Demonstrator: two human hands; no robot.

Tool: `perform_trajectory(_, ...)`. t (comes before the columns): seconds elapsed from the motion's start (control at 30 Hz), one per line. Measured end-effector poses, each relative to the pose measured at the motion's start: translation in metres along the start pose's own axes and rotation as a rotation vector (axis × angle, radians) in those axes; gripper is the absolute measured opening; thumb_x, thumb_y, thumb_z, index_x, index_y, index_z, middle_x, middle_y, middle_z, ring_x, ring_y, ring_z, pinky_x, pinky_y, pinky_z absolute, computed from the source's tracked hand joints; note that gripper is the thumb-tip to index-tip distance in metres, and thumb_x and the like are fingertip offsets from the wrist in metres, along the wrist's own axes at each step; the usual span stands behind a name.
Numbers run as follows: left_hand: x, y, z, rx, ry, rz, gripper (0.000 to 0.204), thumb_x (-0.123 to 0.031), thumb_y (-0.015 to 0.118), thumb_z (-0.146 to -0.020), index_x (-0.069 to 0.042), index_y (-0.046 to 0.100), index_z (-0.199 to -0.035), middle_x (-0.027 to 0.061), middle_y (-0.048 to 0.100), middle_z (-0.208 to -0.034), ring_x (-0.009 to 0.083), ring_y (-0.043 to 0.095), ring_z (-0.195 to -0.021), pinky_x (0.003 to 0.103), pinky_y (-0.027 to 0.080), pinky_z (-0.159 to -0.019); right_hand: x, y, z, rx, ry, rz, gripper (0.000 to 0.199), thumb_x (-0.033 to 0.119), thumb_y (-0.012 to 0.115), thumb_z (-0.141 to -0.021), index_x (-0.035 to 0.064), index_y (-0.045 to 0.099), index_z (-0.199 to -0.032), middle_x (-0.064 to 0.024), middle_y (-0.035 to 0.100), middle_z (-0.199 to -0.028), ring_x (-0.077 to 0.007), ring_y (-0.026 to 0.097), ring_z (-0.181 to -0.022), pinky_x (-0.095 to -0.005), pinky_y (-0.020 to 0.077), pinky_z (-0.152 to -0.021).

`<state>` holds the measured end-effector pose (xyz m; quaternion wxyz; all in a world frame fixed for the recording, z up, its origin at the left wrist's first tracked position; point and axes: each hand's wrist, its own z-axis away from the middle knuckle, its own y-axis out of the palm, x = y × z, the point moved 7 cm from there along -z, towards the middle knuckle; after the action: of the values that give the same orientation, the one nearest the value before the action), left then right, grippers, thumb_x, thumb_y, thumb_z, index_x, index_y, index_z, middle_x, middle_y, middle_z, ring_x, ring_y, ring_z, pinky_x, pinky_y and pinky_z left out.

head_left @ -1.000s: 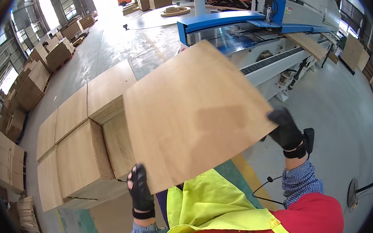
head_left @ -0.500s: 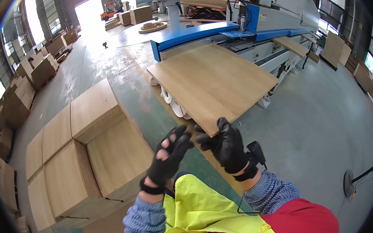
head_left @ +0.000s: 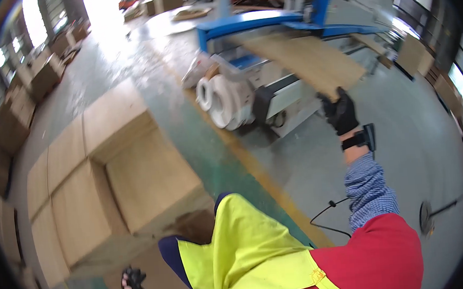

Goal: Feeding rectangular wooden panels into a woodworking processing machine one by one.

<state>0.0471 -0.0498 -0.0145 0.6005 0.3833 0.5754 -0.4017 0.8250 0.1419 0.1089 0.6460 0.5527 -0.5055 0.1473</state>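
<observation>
The blue machine (head_left: 287,23) carries a long wooden board (head_left: 306,60) on its bed, stacks of similar boards (head_left: 108,170) lying well apart at the left. The right hand (head_left: 339,113) (black-gloved) presses the board's near corner, fingers closed against it. The left hand (head_left: 135,288) hangs low, loosely curled, holding nothing.

The board (head_left: 312,62) now lies on the machine (head_left: 265,25); hands apart.
</observation>
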Motion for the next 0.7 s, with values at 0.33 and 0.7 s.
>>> perform_trajectory(0.33, -0.002, 0.068, -0.049, 0.053, 0.170, -0.348, 0.027, -0.009, 0.061, -0.086, 0.004, 0.057, -0.109, 0.0161, 0.060, -0.109, 0.0182, 0.060, -0.092, 0.028, 0.048, -0.082, 0.038, 0.038, 0.034, 0.198, -0.958, 1.570, 0.029, 0.023, 0.057, -0.088, -0.0019, 0.057, -0.103, -0.0146, 0.066, -0.096, -0.0257, 0.063, -0.090, -0.0326, 0.0464, -0.082)
perform_trajectory(0.7, 0.063, 0.076, -0.113, -0.160, 0.215, -0.986, 0.050, -0.035, 0.055, -0.085, 0.003, 0.052, -0.116, 0.0221, 0.053, -0.119, 0.0355, 0.048, -0.113, 0.040, 0.039, -0.097, 0.056, -0.044, -0.043, 0.275, -0.852, 1.632, 0.048, 0.029, 0.057, -0.088, -0.0106, 0.045, -0.111, -0.0177, 0.061, -0.110, -0.0257, 0.060, -0.097, -0.0316, 0.0479, -0.080)
